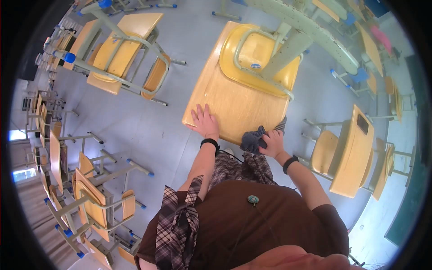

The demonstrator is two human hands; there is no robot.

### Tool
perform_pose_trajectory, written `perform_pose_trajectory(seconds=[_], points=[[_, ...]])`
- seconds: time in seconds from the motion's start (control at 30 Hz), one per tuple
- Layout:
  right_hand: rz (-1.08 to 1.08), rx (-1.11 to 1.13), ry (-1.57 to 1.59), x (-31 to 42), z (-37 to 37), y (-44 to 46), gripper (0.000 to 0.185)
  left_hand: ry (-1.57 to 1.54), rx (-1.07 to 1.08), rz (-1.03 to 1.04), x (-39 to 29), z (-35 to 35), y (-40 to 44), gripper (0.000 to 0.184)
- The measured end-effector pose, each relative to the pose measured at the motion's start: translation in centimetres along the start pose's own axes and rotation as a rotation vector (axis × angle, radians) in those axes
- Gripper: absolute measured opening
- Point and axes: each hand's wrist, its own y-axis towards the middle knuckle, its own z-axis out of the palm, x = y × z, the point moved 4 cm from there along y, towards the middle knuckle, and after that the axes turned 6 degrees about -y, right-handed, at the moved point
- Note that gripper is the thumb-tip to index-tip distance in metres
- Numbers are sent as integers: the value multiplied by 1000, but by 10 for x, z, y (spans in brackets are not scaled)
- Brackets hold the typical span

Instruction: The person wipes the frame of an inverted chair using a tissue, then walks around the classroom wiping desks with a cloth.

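Note:
Before me stands a wooden desk (234, 108) with a yellow chair (252, 56) turned upside down on its top. My left hand (204, 122) lies flat on the near left corner of the desktop, fingers spread. At the near right corner, my right hand (272, 143) grips a dark grey cloth (253, 139) against the desk's edge. Part of the cloth is hidden behind the fingers, and a striped piece shows just beyond them.
Another desk (139, 26) with an upturned chair stands at the far left. On the right is a desk (353, 153) with a dark rectangular item (362, 123) on it. Several desks and chairs crowd the lower left. A green board (407, 207) lines the right wall.

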Motion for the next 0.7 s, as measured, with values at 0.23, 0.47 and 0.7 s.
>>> perform_pose_trajectory(seconds=[0.23, 0.47, 0.7], points=[[9, 179, -70, 1, 3, 9, 43, 16, -32, 17, 3, 6, -1, 47], [80, 177, -113, 5, 1, 10, 43, -18, -6, 9, 4, 6, 0, 44], [159, 176, -145, 1, 9, 3, 40, -50, 74, 16, -1, -7, -3, 45]])
